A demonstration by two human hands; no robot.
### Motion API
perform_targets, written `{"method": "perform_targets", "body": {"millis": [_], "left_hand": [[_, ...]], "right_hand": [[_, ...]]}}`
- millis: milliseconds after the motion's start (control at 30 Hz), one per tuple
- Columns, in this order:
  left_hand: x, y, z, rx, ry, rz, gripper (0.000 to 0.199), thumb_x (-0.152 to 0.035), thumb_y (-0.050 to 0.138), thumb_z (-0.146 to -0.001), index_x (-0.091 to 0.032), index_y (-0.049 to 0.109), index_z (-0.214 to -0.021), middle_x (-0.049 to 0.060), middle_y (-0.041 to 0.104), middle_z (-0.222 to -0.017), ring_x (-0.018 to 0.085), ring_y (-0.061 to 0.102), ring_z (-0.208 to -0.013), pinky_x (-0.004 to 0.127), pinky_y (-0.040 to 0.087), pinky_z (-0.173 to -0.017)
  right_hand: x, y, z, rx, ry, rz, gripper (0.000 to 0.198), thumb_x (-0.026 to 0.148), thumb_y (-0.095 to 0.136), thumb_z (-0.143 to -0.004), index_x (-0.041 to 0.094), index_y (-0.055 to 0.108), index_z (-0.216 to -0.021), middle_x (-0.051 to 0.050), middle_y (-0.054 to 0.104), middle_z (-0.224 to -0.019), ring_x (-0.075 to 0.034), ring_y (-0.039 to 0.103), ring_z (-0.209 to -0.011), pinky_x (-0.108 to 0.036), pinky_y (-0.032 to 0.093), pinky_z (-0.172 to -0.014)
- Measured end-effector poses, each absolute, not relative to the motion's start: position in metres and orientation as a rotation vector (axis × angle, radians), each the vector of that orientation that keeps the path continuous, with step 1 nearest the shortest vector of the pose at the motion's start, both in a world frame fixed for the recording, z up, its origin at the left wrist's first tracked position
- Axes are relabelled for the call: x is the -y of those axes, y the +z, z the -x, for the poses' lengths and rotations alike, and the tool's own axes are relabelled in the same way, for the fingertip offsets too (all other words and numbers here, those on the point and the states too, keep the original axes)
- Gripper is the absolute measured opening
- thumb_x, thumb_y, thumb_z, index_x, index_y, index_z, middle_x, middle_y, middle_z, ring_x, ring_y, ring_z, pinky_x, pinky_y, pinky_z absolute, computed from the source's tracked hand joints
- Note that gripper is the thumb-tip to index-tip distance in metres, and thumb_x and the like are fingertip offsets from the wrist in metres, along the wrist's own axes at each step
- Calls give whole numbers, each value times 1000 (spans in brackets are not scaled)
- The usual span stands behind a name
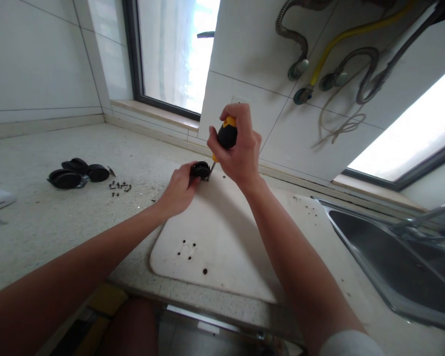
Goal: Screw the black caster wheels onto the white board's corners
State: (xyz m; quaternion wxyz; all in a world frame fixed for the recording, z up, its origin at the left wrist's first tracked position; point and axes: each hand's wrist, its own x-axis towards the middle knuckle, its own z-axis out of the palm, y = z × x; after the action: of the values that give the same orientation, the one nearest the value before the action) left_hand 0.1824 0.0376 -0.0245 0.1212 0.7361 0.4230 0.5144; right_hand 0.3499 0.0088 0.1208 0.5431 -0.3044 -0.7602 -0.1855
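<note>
Head view shows the left hand (180, 190) closed around a black caster (200, 170) at the far left corner of a white panel (230, 237) on the counter (33, 242), while the right hand (241, 148) grips the yellow-and-black handle of a screwdriver (228, 133), its shaft slanting down beside the wheel. The step in hand looks like working a screw at the caster's base; whether it is being driven in or drawn out cannot be told. The next move seems to call for the tip seated squarely and the caster held firm as the handle turns. Loose black casters (65, 179) lie at left, near a scatter of small screws (119, 187). Hard to make out is the screwdriver's tip, lost against the dark caster; the left hand partly covers the wheel, the right forearm (292, 242) hides some of the panel, and the sink (378, 252) at right is cut off.
</note>
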Motion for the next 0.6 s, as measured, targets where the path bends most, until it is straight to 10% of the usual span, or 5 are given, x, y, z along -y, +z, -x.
{"method": "perform_targets", "body": {"millis": [600], "left_hand": [[-39,-26,-183,-1225,1499,-2112,48,-23,59,-99,-16,62,-146,19,72,-142,38,65,-135,66,49,-122]], "right_hand": [[-16,113,-351,1801,-352,743,18,26,61,-101,29,53,-117,-4,67,-112,-17,60,-90,-33,52,-90]]}}
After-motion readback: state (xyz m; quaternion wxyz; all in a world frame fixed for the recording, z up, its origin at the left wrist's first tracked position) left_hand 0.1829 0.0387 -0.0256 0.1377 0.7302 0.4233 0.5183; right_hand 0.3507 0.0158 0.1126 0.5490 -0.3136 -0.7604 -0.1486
